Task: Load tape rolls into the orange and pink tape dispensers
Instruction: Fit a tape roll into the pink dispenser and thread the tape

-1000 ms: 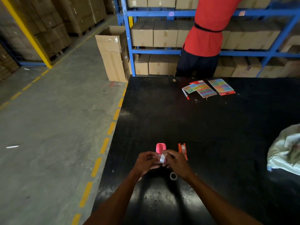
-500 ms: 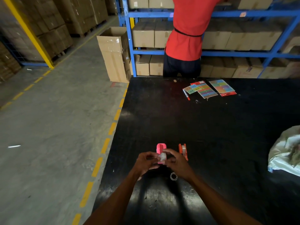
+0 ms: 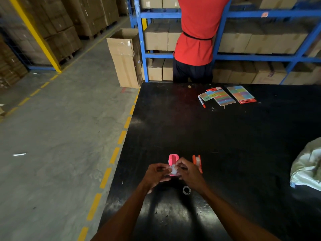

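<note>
Together over the black table [image 3: 225, 145], left hand [image 3: 156, 174] and right hand [image 3: 188, 173] pinching one clear tape roll [image 3: 173, 170], pink dispenser [image 3: 173, 159] just behind, orange dispenser [image 3: 197, 160] beside it, loose ring [image 3: 186, 190] nearer.

warehouse | blue shelving [image 3: 260, 57] | stacked cartons [image 3: 156, 38] | yellow floor line [image 3: 106, 177]

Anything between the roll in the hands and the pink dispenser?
Nothing visible. Both hands, left and right, hold the small tape roll right at the near end of the pink dispenser. The orange dispenser stands apart to its right; a loose ring lies nearer, on the table.
</note>
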Available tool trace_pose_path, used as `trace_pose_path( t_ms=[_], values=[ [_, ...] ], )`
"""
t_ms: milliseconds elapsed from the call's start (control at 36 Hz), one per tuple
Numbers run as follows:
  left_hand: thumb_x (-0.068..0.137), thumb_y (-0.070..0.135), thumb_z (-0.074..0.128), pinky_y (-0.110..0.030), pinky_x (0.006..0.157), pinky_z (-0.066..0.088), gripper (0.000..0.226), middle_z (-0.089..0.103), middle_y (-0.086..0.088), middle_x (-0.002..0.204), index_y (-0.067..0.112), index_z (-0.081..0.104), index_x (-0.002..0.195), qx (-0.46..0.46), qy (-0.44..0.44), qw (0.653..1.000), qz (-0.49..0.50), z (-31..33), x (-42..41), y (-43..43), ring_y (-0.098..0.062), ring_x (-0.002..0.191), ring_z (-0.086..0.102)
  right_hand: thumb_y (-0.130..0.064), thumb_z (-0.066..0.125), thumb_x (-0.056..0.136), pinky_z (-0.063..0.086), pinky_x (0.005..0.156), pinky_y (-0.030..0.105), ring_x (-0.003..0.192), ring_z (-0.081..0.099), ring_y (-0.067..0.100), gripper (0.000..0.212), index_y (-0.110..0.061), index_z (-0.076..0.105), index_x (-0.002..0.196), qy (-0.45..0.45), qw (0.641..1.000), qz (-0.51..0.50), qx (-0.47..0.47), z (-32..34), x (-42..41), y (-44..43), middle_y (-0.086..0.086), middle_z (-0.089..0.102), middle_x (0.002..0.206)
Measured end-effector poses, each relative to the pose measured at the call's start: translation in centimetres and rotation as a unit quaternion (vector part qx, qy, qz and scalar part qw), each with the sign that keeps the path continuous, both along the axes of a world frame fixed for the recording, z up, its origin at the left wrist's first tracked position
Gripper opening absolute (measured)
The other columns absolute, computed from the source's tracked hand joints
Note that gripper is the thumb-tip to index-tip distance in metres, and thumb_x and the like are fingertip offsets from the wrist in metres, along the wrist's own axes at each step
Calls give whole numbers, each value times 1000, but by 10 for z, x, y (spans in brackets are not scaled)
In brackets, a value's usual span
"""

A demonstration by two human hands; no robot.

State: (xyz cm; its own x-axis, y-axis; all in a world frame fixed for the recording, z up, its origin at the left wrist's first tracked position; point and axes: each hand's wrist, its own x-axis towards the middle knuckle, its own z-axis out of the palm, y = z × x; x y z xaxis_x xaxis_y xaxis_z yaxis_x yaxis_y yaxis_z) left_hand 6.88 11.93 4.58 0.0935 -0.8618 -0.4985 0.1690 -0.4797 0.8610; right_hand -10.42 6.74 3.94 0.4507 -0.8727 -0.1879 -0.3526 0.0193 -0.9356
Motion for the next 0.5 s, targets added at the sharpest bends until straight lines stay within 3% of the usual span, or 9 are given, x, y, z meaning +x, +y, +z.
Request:
trace_pose_path(
  t_ms=[361,444,500],
  values=[
    [88,5,69,-34,83,63,25,72,-19,112,-1,66,112,-2,-13,1000,7,3,-1,-5,-32,104,71,-14,44,105,62,69,28,93,70,16,6,-19,49,106,47,999,23,-5,0,0,-5,5,64,108],
    [88,4,68,-32,81,63,24,72,-18,110,-2,66,112,-3,-12,1000,8,4,-1,-7,-30,102,72,-24,54,101,63,79,37,99,70,14,7,-29,49,102,26,999,36,3,0,1,-6,0,65,110],
    [88,3,68,-29,77,63,22,73,-14,105,0,67,110,-3,-7,1000,8,4,-2,-7,-23,93,74,-38,69,90,62,83,37,103,70,12,25,-37,47,102,22,998,51,5,-1,0,-8,-4,66,113]
  ],
)
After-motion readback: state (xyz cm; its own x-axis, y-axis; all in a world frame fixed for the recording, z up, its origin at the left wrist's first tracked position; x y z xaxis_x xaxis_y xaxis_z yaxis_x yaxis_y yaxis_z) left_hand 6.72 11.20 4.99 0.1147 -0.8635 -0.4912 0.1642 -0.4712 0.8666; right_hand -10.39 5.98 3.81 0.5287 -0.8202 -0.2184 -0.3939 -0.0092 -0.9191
